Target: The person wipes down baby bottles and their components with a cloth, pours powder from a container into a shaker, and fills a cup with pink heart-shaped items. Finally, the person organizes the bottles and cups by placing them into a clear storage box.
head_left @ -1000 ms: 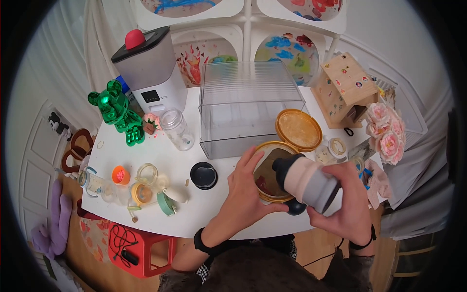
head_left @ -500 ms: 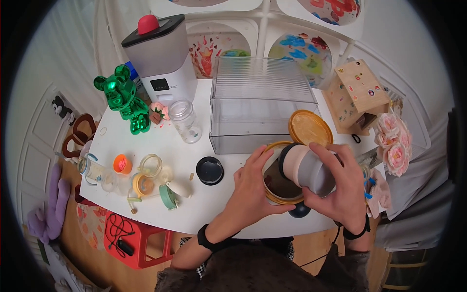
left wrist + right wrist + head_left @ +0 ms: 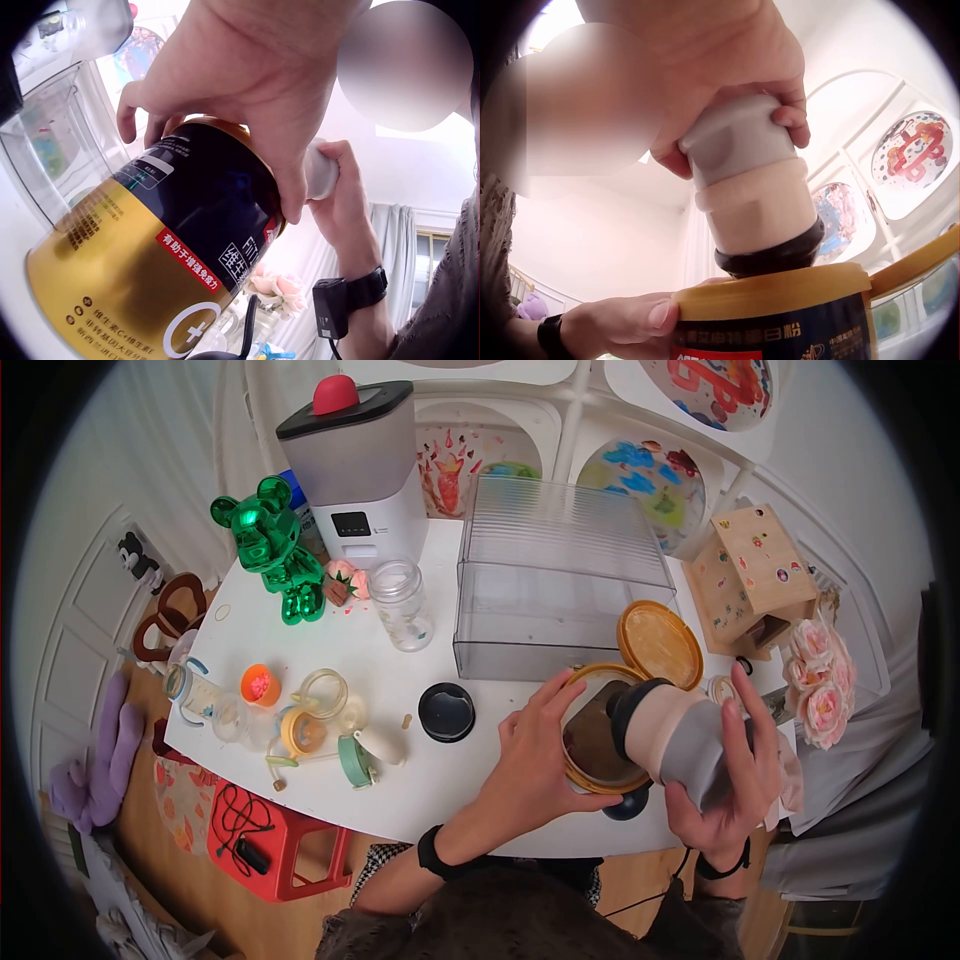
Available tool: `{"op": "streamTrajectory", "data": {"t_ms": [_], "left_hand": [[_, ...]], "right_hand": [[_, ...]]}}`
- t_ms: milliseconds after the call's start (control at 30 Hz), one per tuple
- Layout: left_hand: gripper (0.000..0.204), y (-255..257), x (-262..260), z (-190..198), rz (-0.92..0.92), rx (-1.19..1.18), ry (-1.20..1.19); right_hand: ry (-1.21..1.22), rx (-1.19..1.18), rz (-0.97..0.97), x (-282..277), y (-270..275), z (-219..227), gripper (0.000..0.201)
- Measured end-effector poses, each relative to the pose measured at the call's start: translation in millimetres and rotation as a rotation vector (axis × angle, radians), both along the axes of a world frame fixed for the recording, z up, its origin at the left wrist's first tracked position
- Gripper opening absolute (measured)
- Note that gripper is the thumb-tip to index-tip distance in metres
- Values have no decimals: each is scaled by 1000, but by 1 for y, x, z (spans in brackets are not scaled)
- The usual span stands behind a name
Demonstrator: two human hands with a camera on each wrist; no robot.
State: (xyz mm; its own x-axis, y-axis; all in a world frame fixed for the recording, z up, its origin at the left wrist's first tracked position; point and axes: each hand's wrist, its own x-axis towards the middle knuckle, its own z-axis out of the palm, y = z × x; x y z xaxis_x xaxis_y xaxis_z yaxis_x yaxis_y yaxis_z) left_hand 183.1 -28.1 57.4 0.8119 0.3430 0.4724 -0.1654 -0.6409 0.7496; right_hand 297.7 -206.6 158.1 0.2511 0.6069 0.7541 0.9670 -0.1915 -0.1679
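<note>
My left hand (image 3: 540, 745) grips the top of a large gold and dark powder tin (image 3: 135, 255), thumb on the near side and fingers over the far side. The tin leans, its yellow lid (image 3: 658, 645) hinged open. My right hand (image 3: 735, 790) holds the grey end of a stacked powder container (image 3: 761, 206) with grey, beige and black sections. The container is tilted, black end down, over the tin's mouth. In the right wrist view that black end is right at the yellow rim (image 3: 772, 289); its tip is hidden. A round black lid (image 3: 447, 712) lies left of the tin.
A clear ribbed box (image 3: 560, 580) stands behind the tin. Left are a glass jar (image 3: 400, 605), a white and grey dispenser machine (image 3: 365, 490), a green bear figure (image 3: 270, 540) and several bottle parts (image 3: 300, 730). Right are a wooden house (image 3: 755, 575) and pink flowers (image 3: 820, 680).
The container dips lower over the tin's mouth, then shifts slightly right with its black end showing again. My left hand keeps its hold on the tin. The head view has shifted.
</note>
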Motion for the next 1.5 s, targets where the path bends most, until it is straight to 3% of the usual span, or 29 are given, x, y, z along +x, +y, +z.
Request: {"op": "streamTrajectory", "data": {"t_ms": [233, 667, 1000, 1100, 1500], "left_hand": [[123, -3, 1, -2, 27, 13, -6], [121, -3, 0, -3, 21, 12, -8], [119, -2, 0, -2, 39, 32, 13], [118, -3, -1, -2, 41, 23, 8], [122, -2, -2, -1, 40, 31, 36]], "right_hand": [[-43, 2, 15, 4, -4, -23, 72], [-19, -36, 0, 2, 4, -21, 69], [-22, 82, 40, 15, 6, 13, 71], [61, -123, 46, 13, 18, 7, 65], [104, -95, 101, 18, 28, 27, 64]]}}
